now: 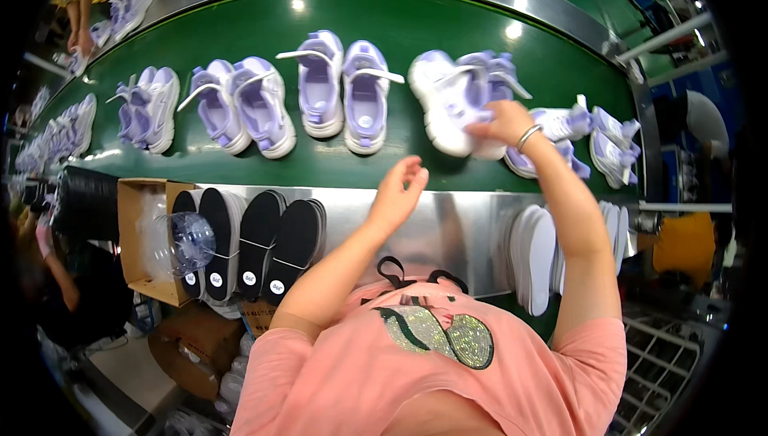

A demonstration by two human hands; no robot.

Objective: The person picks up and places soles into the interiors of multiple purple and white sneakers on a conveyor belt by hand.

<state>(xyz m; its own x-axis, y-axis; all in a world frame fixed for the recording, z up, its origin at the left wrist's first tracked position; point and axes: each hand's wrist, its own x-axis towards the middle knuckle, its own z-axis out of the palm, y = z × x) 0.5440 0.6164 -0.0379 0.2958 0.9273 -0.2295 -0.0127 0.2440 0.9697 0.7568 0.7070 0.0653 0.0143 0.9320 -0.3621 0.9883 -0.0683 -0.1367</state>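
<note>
My right hand (509, 126) is closed on a pair of white and lilac sneakers (442, 104) over the green belt. One shoe of the pair is tipped toward the other, and the fingers hide part of their near end. Bare of anything, my left hand (398, 194) hovers at the belt's near edge with its fingers loosely curled and apart. Just beyond it on the belt stands another sneaker pair (366, 108), straps loose to the sides. Right of my right hand, more sneakers (560, 126) lie on the belt.
Along the near metal ledge (416, 228) lie stacks of black insoles (260, 236) at left and white insoles (532, 252) at right. A cardboard box (152, 286) and a clear plastic bottle (192, 242) stand left. Other sneaker pairs (220, 104) line the green belt (448, 20). A co-worker's hands (78, 40) show far left.
</note>
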